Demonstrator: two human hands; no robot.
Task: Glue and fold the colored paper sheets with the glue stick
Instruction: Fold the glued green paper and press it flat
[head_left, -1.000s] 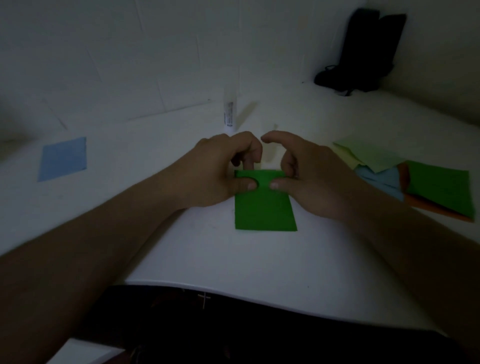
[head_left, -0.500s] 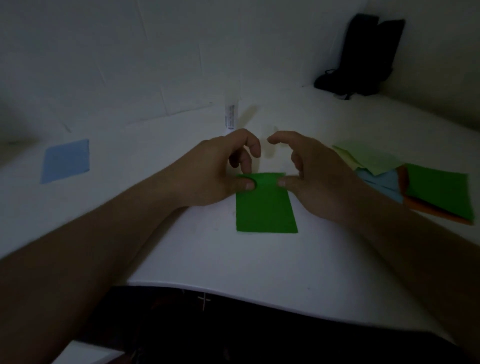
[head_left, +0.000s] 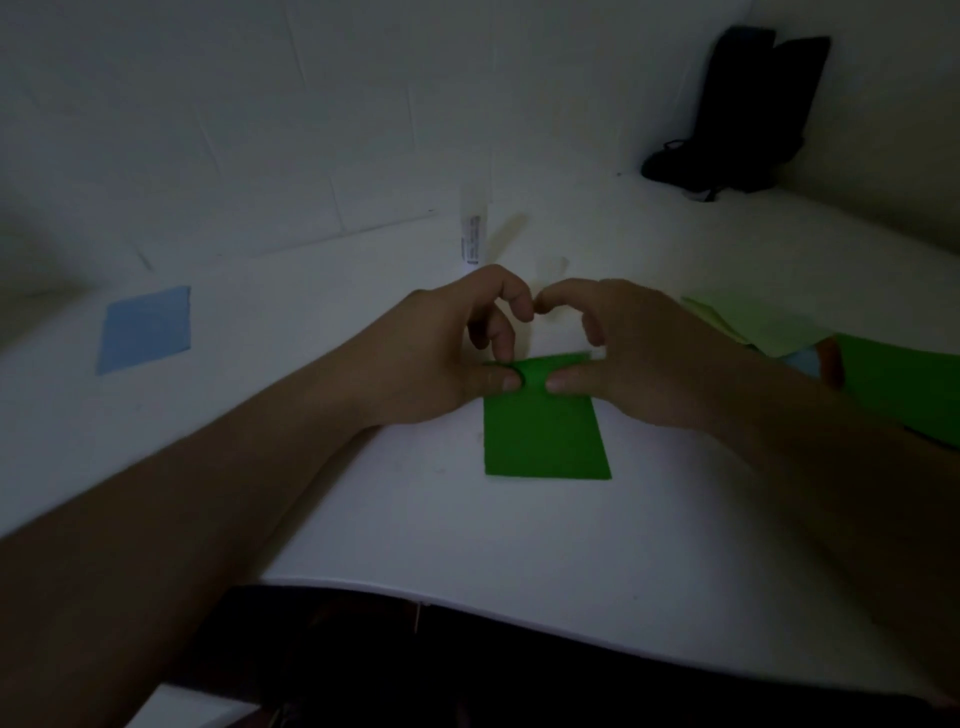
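Since half a second ago my hands have barely shifted: both thumbs have stayed on the far end of the green sheet, though my curled index fingers have drawn closer and now nearly meet above it. The far right corner of the sheet looks slightly raised or doubled, showing a paler edge that was not as plain before.

My left hand pinches the sheet's far left corner, thumb pressed flat on top and fingers curled down behind the edge. My right hand does the same at the far right corner, thumb on top, fingers arched over. The sheet lies flat on the white table, its near end toward me and free.

The glue stick stands upright beyond the green sheet, just past my left knuckles, untouched. Far to the left of the green sheet lies a blue sheet. To the right of it sits a pile of sheets, pale green on top, with another green sheet over a bit of light blue; my right forearm covers part of that pile, so I cannot tell how many sheets there are. Far beyond and right of the green sheet, a black object leans in the corner, too dark to identify. The light is dim, and whether my fingertips touch paper or table behind the edge is hidden.
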